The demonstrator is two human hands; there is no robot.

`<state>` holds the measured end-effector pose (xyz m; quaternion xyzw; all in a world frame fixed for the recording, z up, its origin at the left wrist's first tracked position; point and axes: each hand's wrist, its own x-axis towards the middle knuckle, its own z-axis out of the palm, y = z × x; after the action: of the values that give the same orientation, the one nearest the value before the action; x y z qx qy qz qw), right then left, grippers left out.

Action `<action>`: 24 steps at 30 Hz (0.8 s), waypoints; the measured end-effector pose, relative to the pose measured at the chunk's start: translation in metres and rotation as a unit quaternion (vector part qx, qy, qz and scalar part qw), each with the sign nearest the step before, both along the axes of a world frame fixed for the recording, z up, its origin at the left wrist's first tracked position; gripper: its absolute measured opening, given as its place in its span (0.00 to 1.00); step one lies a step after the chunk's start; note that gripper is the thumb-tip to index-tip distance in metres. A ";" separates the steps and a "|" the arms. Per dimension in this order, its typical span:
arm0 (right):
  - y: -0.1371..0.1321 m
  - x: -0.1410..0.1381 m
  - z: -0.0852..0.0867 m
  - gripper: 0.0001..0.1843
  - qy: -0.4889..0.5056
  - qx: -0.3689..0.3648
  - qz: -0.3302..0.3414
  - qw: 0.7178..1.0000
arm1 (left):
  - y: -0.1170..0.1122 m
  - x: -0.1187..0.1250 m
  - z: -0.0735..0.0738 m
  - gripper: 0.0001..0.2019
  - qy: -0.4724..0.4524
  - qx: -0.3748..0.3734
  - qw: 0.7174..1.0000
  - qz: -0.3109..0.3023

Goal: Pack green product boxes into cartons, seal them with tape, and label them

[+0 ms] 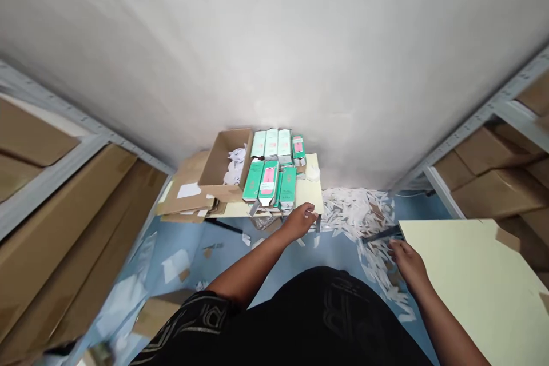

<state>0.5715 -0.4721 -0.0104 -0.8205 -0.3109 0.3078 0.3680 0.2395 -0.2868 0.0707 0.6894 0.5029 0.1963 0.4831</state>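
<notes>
My left hand point(301, 219) reaches forward and grips the near edge of a small pale table point(311, 193). On that table lie several green and white product boxes point(269, 178), one with a pink window, beside an open cardboard box point(223, 161) holding crumpled white paper. My right hand point(407, 260) rests at the near-left corner of a second pale yellow table point(472, 274), fingers curled on its edge. A small white round object point(313, 173) sits at the small table's right side.
White paper scraps point(364, 223) litter the blue floor between the two tables. Flattened cardboard point(184, 194) hangs off the small table's left. Metal shelving with large cardboard boxes stands at left point(55, 211) and right point(493, 171). A plain wall is ahead.
</notes>
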 end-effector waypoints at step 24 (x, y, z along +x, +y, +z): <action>0.259 -0.240 0.045 0.24 0.126 -0.031 0.265 0.955 | 0.105 -0.187 0.030 0.23 0.134 0.104 0.982 0.088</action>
<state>0.3320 -0.2127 0.0346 -0.6739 -0.4592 0.5043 0.2839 0.0525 -0.1814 0.1003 0.7088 0.5987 0.1954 0.3177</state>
